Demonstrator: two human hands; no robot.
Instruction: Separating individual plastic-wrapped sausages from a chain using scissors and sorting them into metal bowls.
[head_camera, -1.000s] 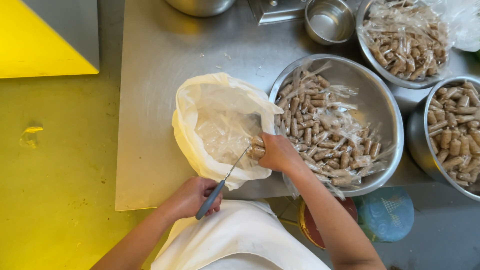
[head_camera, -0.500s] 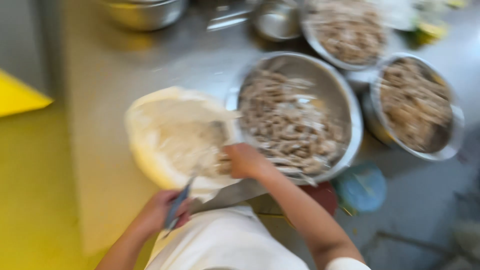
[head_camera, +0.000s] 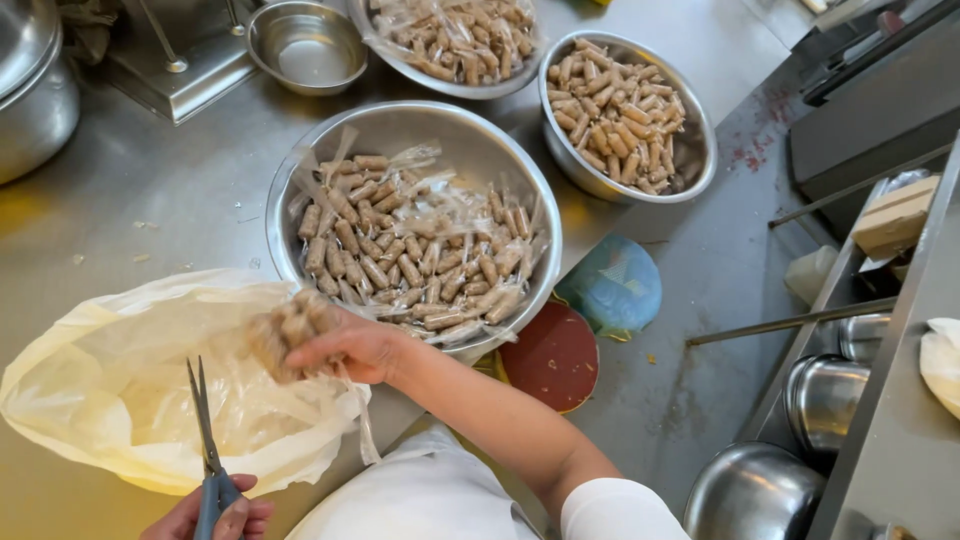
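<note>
My right hand (head_camera: 352, 347) grips a clear plastic packet of small brown rolls (head_camera: 284, 334), held over a pale yellow plastic bag (head_camera: 120, 390) that lies open on the steel table. My left hand (head_camera: 214, 516) at the bottom edge holds blue-handled scissors (head_camera: 205, 440), blades pointing up toward the packet. Just right of the packet stands a large steel bowl (head_camera: 300, 170) with several wrapped packets of the same rolls.
A steel bowl of unwrapped rolls (head_camera: 620, 115) stands at the back right, another bowl of packets (head_camera: 450, 40) behind, and an empty small bowl (head_camera: 305, 45). A blue lid (head_camera: 610, 288) and a red lid (head_camera: 553, 355) lie below the table edge. Steel pots (head_camera: 760, 495) sit lower right.
The view has swung and steadied. My right hand has lifted a packet of rolls out toward the bag. The scissors stay in my left hand, now lower in view.
</note>
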